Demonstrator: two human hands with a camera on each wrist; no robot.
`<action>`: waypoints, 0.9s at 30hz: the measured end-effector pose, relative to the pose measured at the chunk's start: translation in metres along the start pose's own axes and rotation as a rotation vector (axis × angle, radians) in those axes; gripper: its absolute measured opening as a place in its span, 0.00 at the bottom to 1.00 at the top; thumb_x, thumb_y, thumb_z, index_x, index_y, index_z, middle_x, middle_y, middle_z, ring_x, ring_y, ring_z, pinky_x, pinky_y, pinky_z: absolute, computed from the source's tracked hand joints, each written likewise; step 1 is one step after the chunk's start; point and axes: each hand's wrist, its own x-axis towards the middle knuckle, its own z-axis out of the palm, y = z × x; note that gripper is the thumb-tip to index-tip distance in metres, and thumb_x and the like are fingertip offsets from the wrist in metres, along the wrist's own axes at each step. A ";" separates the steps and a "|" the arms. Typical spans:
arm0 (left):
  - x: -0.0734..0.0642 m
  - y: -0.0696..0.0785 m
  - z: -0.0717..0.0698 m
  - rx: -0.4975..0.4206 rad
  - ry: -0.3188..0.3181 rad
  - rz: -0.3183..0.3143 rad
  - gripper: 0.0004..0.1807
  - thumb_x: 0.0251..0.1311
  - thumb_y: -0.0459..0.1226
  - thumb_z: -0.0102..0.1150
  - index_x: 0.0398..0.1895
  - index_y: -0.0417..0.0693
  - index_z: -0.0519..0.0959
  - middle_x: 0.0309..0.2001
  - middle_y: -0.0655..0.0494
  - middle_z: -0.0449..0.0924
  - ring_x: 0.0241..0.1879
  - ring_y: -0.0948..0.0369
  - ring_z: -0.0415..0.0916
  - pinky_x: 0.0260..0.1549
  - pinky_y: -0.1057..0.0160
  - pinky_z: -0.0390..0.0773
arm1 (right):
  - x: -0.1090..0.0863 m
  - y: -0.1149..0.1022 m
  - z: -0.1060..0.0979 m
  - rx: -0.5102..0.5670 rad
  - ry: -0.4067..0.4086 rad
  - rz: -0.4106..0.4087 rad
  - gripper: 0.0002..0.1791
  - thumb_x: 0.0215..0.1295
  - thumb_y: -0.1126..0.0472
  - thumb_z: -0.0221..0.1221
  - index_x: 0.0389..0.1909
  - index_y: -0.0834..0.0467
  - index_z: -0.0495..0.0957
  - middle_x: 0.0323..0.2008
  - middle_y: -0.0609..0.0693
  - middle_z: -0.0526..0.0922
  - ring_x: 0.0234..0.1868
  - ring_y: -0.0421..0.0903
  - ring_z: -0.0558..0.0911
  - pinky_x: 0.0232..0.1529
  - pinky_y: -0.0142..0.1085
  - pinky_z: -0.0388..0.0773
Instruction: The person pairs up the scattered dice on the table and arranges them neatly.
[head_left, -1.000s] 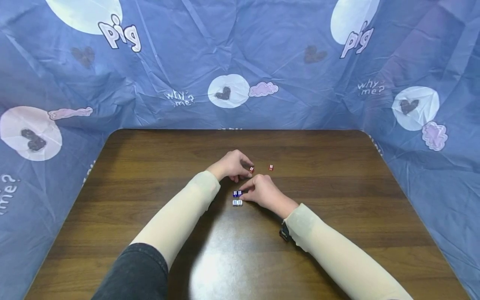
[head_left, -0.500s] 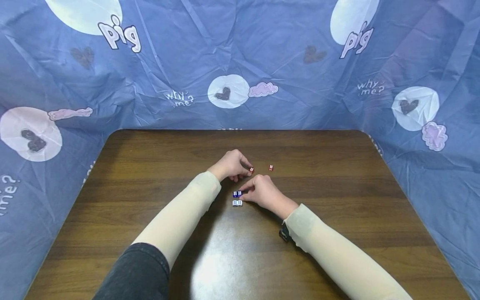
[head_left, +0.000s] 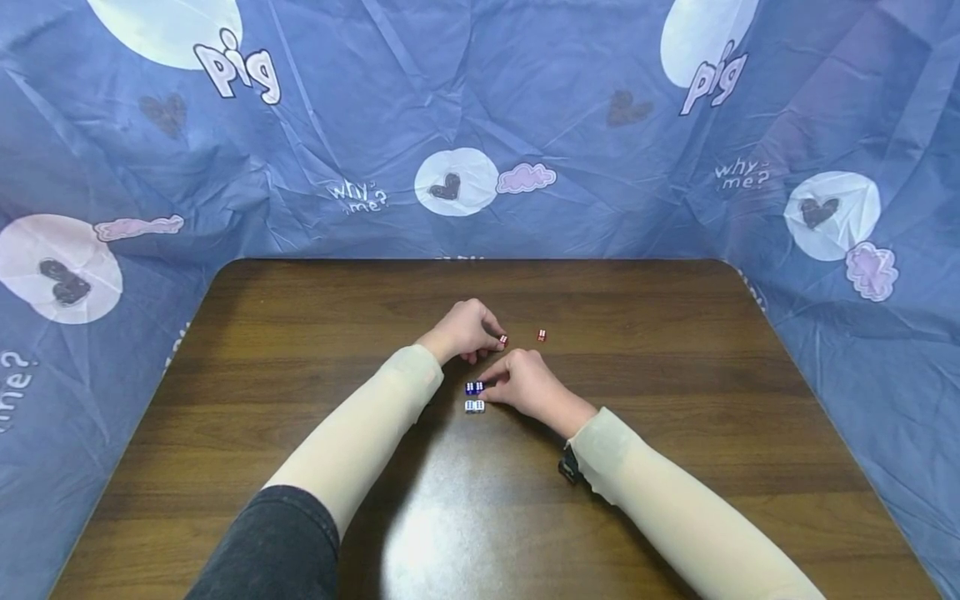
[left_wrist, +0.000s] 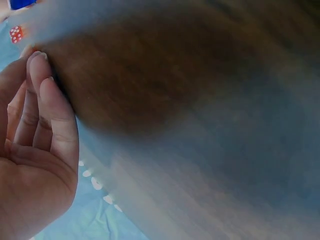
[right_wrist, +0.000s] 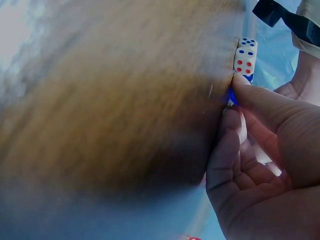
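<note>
My left hand (head_left: 463, 330) pinches a red die (head_left: 503, 339) between thumb and fingertips, down at the table's far middle. In the left wrist view a red die (left_wrist: 16, 34) shows just past the fingertips; which red one it is I cannot tell. Nearer to me, my right hand (head_left: 531, 385) pinches the right one of two blue dice (head_left: 470, 387) standing side by side. Its fingers partly cover a blue die (right_wrist: 233, 97) in the right wrist view. Directly in front of the blue pair sit two white dice (head_left: 475, 407), also side by side.
Another red die (head_left: 542, 335) lies alone to the right of the left hand. The brown wooden table (head_left: 300, 375) has blue patterned cloth (head_left: 570, 108) hanging behind it and at both sides. A dark device (head_left: 569, 465) sits under the right wrist.
Almost nothing differs. The left hand and its red die have barely shifted toward me; the right hand and the other dice stay where they were.
</note>
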 end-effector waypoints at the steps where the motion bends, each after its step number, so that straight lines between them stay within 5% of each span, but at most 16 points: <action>1: 0.000 0.000 0.000 0.005 -0.001 0.003 0.04 0.59 0.34 0.74 0.37 0.45 0.89 0.18 0.52 0.83 0.13 0.58 0.79 0.13 0.63 0.79 | 0.000 0.000 0.000 0.000 0.000 0.001 0.11 0.53 0.59 0.78 0.38 0.55 0.91 0.17 0.35 0.80 0.20 0.32 0.76 0.26 0.30 0.74; 14: -0.013 0.001 -0.007 0.074 -0.012 0.013 0.03 0.62 0.36 0.73 0.30 0.48 0.88 0.18 0.55 0.83 0.16 0.58 0.82 0.16 0.63 0.81 | -0.001 -0.004 -0.001 0.018 -0.028 0.056 0.11 0.55 0.58 0.78 0.38 0.54 0.91 0.20 0.37 0.83 0.22 0.34 0.77 0.27 0.31 0.75; 21: -0.028 0.000 -0.015 0.006 -0.017 0.013 0.03 0.62 0.34 0.72 0.32 0.43 0.87 0.18 0.51 0.83 0.16 0.56 0.82 0.16 0.62 0.81 | -0.001 -0.005 -0.001 0.015 -0.023 0.057 0.11 0.54 0.59 0.78 0.38 0.54 0.91 0.28 0.38 0.87 0.25 0.34 0.77 0.29 0.31 0.76; 27: -0.041 -0.005 -0.018 -0.019 -0.027 -0.002 0.03 0.63 0.34 0.71 0.35 0.43 0.87 0.20 0.50 0.84 0.17 0.56 0.83 0.16 0.61 0.81 | -0.001 -0.007 -0.001 0.030 -0.027 0.074 0.12 0.54 0.59 0.78 0.39 0.55 0.91 0.22 0.38 0.84 0.24 0.34 0.77 0.27 0.30 0.75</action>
